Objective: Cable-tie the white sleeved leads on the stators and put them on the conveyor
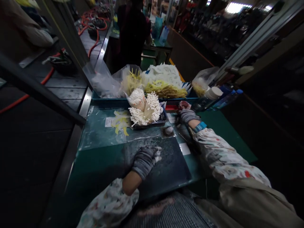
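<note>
My left hand, in a grey striped glove with pale fingertips, rests over a dark mat with its fingers curled in. Whatever may be between those fingers is hidden. My right hand, gloved alike, reaches to the right end of the bench, close to a dark red round item and a red tray; its fingers are mostly hidden. Between the hands sits a small whitish lump. Beyond my left hand, a bundle of white-tipped stems lies in a dark tray.
A blue tray along the back bears yellow strips, white pieces and plastic bags. Yellow petal-like pieces lie at left. Bottles stand at right. A metal post rises at left; a person stands ahead.
</note>
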The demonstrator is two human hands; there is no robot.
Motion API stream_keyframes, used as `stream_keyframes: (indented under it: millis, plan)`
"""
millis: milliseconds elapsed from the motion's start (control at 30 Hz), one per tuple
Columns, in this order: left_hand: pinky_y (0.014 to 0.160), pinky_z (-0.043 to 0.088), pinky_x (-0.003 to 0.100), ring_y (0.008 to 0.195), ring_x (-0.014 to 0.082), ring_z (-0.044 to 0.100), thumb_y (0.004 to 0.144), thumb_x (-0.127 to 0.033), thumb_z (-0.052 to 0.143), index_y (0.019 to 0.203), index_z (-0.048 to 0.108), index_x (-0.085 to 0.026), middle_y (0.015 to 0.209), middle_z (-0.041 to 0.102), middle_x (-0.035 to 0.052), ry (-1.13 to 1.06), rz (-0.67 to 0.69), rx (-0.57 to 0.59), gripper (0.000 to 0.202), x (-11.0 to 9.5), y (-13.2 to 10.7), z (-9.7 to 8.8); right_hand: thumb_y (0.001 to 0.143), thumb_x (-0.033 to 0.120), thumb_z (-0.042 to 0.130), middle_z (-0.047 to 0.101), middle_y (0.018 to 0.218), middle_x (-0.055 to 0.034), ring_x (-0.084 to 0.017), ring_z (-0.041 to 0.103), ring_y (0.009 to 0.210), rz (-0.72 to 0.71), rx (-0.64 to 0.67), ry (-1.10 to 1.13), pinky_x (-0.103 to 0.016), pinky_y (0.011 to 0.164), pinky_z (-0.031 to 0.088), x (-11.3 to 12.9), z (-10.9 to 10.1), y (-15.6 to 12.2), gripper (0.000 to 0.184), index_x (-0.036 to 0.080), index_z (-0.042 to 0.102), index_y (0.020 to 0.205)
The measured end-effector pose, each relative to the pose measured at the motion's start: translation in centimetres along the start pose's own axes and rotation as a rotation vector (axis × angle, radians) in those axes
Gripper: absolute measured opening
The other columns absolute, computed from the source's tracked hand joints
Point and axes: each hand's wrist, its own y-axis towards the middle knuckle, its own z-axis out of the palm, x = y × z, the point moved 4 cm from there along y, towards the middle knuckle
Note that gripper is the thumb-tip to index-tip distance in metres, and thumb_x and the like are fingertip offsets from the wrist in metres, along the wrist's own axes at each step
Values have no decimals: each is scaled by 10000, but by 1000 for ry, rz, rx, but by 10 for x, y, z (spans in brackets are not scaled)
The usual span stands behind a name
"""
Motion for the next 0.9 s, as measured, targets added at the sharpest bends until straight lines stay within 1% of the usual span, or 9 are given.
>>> stream_keyframes:
  millis: [100,167,233,267,367,467,567,667,900]
  plan:
    - [1148,570,427,1130,255,768,879,-175,830,1257,812,-287,1183,850,39,-32,43,-25,395,1,-1,-1,983,294,757,787,1052,-113,-240,777,979,61,102,-21,-346,907,596,-15,-14,-23,212,91,771,1044]
    - [1136,585,428,1139,250,773,882,-185,844,1245,813,-287,1209,849,35,-49,64,-47,379,1,-1,-2,959,248,717,805,1069,-166,-277,782,985,70,126,0,-369,891,603,-18,-25,-48,225,96,767,1118]
    - [1152,581,441,1155,256,776,883,-200,858,1203,826,-283,1213,850,34,-59,72,-59,332,1,-2,-4,997,257,626,808,1179,-161,-280,784,1034,20,121,127,-390,897,635,-12,-34,-81,308,161,727,1271]
    - [1157,580,444,1154,259,779,883,-207,865,1172,834,-279,1203,852,34,-67,74,-60,300,1,-2,-4,1014,268,591,804,1216,-151,-276,787,1048,-42,96,291,-398,900,649,-5,-37,-99,334,189,709,1316]
    - [1150,588,429,1135,252,788,904,-217,851,1098,851,-266,1163,861,32,-122,87,-70,200,1,-4,-5,1054,312,560,832,1049,-80,-241,807,883,-180,149,680,-388,813,688,27,-33,-151,286,241,707,1289]
    - [1154,592,419,1149,239,786,944,-225,811,1082,859,-271,1179,861,21,-196,124,-82,153,0,-6,-3,1025,306,639,848,1026,-54,-232,818,886,-202,104,711,-364,831,700,61,-22,-181,206,265,742,1198]
    - [1179,583,438,1175,245,781,959,-243,802,1083,865,-271,1193,859,25,-237,155,-90,143,0,-8,-2,1007,264,656,866,1126,-58,-238,838,982,-226,49,684,-363,890,707,85,-17,-187,302,274,748,1294]
    - [1181,586,451,1183,254,780,951,-230,805,1089,866,-270,1191,859,22,-235,154,-101,156,0,-10,-3,1007,208,624,870,1195,-68,-219,854,986,-322,116,705,-336,886,712,99,-17,-185,394,247,745,1380]
    - [1183,586,443,1177,271,788,935,-166,800,1091,870,-213,1190,860,48,-263,136,-65,177,-2,-9,-2,975,210,655,881,1160,-74,-234,865,974,-302,167,696,-363,895,724,97,-20,-184,369,238,800,1313]
